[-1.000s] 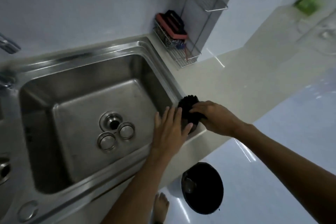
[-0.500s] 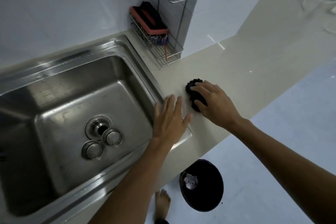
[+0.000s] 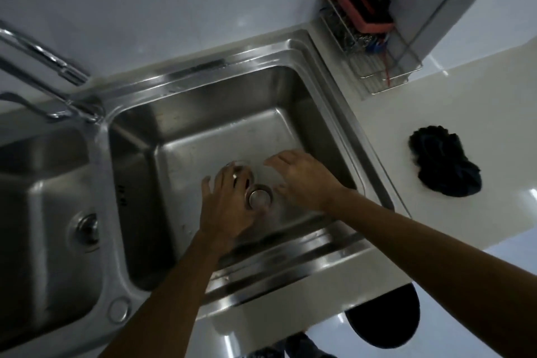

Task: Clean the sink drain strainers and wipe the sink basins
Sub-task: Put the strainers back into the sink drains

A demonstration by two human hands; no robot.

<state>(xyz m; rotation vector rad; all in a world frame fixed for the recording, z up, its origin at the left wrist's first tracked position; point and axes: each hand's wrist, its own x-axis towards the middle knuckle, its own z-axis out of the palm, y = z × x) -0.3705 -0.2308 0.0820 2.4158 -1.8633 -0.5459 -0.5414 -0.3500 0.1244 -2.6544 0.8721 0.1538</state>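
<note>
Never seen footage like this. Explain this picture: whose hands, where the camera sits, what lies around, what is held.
No machine here: a person's bare hands, filmed by a camera on their head, looking down. The left hand reaches to the floor of the right sink basin, beside a round metal strainer cup; whether it grips anything is hidden. The right hand hovers nearby, holding nothing. A dark cloth lies on the counter, near a wire rack with a sponge.
</note>
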